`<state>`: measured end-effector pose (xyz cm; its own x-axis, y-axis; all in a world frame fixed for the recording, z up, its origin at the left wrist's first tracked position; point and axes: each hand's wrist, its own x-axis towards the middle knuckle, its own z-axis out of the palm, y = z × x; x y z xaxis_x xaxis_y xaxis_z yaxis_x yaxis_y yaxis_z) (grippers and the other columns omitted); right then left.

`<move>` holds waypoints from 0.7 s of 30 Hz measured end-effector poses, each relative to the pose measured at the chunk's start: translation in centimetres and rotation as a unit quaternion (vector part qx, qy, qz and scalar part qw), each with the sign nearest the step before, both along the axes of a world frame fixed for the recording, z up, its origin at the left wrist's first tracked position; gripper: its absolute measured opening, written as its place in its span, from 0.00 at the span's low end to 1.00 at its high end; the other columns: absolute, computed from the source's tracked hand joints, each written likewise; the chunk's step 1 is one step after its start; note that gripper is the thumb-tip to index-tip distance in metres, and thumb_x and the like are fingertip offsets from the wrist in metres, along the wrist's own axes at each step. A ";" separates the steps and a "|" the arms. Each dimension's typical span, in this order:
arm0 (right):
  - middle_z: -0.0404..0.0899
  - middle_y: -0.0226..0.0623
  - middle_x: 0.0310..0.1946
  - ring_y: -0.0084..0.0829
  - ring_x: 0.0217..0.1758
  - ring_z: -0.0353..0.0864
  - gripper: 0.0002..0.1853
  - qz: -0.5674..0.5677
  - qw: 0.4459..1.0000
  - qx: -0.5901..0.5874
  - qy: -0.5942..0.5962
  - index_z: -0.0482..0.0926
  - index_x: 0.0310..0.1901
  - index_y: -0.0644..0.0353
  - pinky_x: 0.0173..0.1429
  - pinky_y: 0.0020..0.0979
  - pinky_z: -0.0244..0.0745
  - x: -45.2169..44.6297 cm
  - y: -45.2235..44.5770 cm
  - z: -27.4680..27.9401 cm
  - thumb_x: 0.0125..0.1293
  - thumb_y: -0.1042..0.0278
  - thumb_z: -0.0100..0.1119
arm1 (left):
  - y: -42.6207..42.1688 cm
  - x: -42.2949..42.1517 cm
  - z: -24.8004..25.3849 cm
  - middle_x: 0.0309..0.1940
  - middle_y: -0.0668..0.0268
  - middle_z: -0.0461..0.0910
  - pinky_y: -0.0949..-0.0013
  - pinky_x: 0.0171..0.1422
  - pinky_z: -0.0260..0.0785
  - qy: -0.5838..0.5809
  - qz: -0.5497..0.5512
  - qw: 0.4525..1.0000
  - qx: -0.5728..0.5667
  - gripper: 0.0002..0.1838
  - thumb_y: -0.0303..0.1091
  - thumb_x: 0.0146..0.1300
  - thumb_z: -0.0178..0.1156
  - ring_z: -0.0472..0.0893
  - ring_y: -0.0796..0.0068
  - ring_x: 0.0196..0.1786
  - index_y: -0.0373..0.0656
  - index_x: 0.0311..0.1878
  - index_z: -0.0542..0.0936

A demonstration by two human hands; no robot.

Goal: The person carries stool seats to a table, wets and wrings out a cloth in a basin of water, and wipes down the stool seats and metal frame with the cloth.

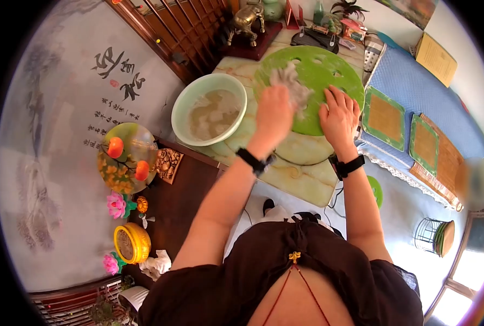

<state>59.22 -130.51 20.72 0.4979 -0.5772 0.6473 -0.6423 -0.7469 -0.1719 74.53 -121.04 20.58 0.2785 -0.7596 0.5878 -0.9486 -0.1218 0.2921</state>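
Observation:
A wet-looking grey cloth point(292, 81) lies bunched on a round green plastic stool top point(321, 60) with holes in it. My left hand point(274, 111) is closed on the near side of the cloth and pressed toward the green surface; its fingers are slightly blurred. My right hand point(341, 117) rests on the right edge of the stool top, fingers stretched out and holding nothing. Left of my left hand stands a pale green basin point(179, 117) with cloudy, brownish water point(215, 111) in it.
Under these things is a marble-patterned table point(302, 182). A brass animal figurine point(247, 23) stands at the back left. Ornaments, including a yellow pot point(133, 243), line the dark cabinet point(185, 198) on the left. A blue-covered couch point(416, 81) is on the right.

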 end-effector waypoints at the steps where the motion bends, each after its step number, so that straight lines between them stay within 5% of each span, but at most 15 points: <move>1: 0.74 0.30 0.58 0.35 0.62 0.70 0.19 0.001 1.000 0.001 -0.001 0.78 0.54 0.56 0.69 0.45 0.57 0.0 0.1 0.0 0.60 0.64 0.56 | 0.9 -1.3 0.2 0.49 0.51 0.74 0.53 0.59 0.64 -0.001 0.001 1.000 0.001 0.18 0.33 0.58 0.61 0.71 0.50 0.54 0.35 0.48 0.71; 5: 0.74 0.31 0.58 0.35 0.62 0.70 0.19 -0.001 1.000 -0.007 0.017 0.78 0.54 0.56 0.69 0.45 0.57 -0.2 0.0 0.3 0.60 0.64 0.56 | 1.2 -1.6 0.4 0.53 0.49 0.72 0.51 0.59 0.64 0.011 -0.016 1.000 -0.011 0.20 0.32 0.59 0.60 0.70 0.47 0.57 0.34 0.53 0.70; 12: 0.74 0.31 0.57 0.35 0.61 0.70 0.19 0.006 1.000 -0.004 -0.001 0.78 0.53 0.56 0.69 0.44 0.57 -0.3 -0.3 0.0 0.60 0.64 0.56 | -6.1 10.9 -1.2 0.52 0.48 0.73 0.52 0.60 0.65 0.034 -0.075 0.996 0.040 0.16 0.31 0.60 0.58 0.71 0.43 0.56 0.34 0.49 0.73; 18: 0.75 0.30 0.57 0.35 0.61 0.70 0.18 0.000 1.000 -0.004 -0.004 0.79 0.52 0.56 0.68 0.45 0.58 -0.2 0.1 0.2 0.59 0.64 0.56 | -3.1 7.0 0.9 0.51 0.47 0.74 0.52 0.59 0.65 0.007 -0.024 0.991 0.133 0.16 0.32 0.59 0.60 0.71 0.44 0.55 0.33 0.48 0.73; 21: 0.75 0.30 0.57 0.35 0.61 0.70 0.19 0.003 1.000 0.006 -0.007 0.79 0.53 0.56 0.68 0.45 0.58 0.0 0.0 0.0 0.59 0.65 0.56 | 0.9 1.4 0.1 0.52 0.48 0.73 0.51 0.63 0.63 -0.021 -0.044 0.999 0.014 0.17 0.30 0.59 0.59 0.70 0.47 0.57 0.33 0.50 0.72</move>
